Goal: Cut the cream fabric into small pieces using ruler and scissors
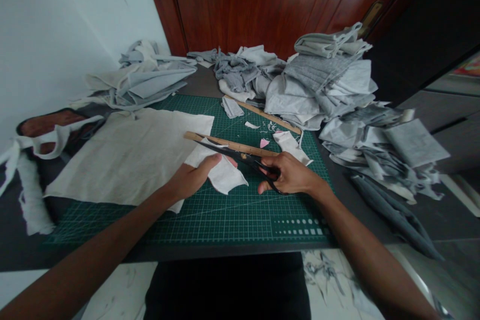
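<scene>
My left hand (198, 176) pinches a small white fabric piece (225, 176) over the middle of the green cutting mat (240, 222). My right hand (287, 172) grips black scissors (252, 160) by the handles; their blades point left, along the upper edge of that piece. Whether the blades bite into the cloth I cannot tell. Behind them lies a wooden ruler (252, 149), partly covered by the scissors and the right hand. Just beyond the right hand is another small white fabric piece (289, 144). A large off-white cloth (150, 155) spreads flat to the left.
Grey and white fabric piles (315, 80) line the back and right, with another fabric stack (146, 77) at back left. A second wooden strip (262, 111) lies on the mat near small scraps (264, 143). A white fabric roll (33, 195) sits at the left edge.
</scene>
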Demonstrator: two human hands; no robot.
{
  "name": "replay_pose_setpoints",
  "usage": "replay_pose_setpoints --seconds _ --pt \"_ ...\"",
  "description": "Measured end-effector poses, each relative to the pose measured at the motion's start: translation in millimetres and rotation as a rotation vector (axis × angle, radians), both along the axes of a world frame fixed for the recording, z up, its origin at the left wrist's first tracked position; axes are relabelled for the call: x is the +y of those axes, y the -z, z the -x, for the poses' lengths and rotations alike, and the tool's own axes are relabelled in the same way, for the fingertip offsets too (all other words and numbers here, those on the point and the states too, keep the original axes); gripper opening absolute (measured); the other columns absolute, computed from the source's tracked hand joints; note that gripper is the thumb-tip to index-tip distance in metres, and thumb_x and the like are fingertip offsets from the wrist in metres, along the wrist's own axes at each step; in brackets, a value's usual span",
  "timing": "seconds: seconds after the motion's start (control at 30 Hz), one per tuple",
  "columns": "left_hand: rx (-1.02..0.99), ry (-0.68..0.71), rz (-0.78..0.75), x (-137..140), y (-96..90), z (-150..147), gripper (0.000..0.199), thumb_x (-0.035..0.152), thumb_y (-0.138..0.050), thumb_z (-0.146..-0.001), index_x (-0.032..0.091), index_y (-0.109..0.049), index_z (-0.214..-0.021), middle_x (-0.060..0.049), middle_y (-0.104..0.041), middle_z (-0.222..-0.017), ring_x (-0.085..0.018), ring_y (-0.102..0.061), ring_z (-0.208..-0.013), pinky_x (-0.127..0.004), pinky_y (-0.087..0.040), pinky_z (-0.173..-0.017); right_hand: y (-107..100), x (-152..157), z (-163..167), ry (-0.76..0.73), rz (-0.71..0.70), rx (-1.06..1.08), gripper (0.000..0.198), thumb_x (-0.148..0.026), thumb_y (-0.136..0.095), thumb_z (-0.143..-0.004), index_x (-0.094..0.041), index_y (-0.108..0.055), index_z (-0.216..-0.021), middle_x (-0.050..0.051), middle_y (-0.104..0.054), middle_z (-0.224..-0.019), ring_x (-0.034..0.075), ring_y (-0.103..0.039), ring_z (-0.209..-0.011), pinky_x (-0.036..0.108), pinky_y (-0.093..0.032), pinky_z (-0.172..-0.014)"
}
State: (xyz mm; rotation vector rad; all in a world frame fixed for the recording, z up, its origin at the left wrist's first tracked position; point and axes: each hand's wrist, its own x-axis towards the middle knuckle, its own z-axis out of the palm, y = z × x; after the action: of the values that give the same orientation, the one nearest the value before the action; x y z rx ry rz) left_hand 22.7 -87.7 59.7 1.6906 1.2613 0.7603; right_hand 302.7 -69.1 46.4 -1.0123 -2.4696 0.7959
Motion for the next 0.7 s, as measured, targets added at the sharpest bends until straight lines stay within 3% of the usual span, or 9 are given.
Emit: replay_pose_setpoints --seconds 0.33,0.5,0.6,0.7 --pt "0.033 -0.038 -0.012 0 -3.0 -1 0.049 0.051 -0.043 -0.093 0.020 -0.080 -0.085 -0.005 -0.075 -0.078 -0.025 -0.067 -0.076 -0.033 -0.056 -0.079 -5 -2 1 0.025 0.002 0.032 0.047 -0.057 -0.070 -0.092 -0.018 -0.059 -0.069 -0.002 -0.055 -0.059 0.010 -0.036 -0.054 0.027 -0.025 -0.054" --pt "-0.082 -0.033 0.108 0 -3.9 -5 0.051 0.056 -0.045 -0.091 0.018 -0.079 -0.090 -0.006 -0.074 -0.073 -0.023 -0.068 -0.064 -0.033 -0.058 -0.063 2 2 -1 0.147 -0.026 0.133 0.054 -0.067 -0.073 -0.085 -0.019 -0.055 -0.069 -0.004 -0.048 -0.057 0.010 -0.037 -0.054 0.026 -0.026 -0.053" --pt "-0.240 -0.160 0.196 3 3.7 -7 0.055 0.063 -0.049 -0.091 0.016 -0.075 -0.103 -0.009 -0.078 -0.081 -0.024 -0.070 -0.061 -0.034 -0.059 -0.054 5 3 -4 0.207 -0.041 0.142 0.060 -0.075 -0.073 -0.080 -0.020 -0.050 -0.069 -0.005 -0.045 -0.058 0.010 -0.037 -0.054 0.026 -0.026 -0.053" --pt "-0.386 -0.287 0.201 8 12.6 -7 0.060 0.069 -0.052 -0.092 0.014 -0.070 -0.111 -0.015 -0.079 -0.097 -0.028 -0.075 -0.070 -0.037 -0.063 -0.053 3 4 -6 0.214 -0.074 0.087 0.061 -0.079 -0.069 -0.080 -0.019 -0.054 -0.081 -0.003 -0.050 -0.064 0.012 -0.040 -0.057 0.026 -0.029 -0.055"
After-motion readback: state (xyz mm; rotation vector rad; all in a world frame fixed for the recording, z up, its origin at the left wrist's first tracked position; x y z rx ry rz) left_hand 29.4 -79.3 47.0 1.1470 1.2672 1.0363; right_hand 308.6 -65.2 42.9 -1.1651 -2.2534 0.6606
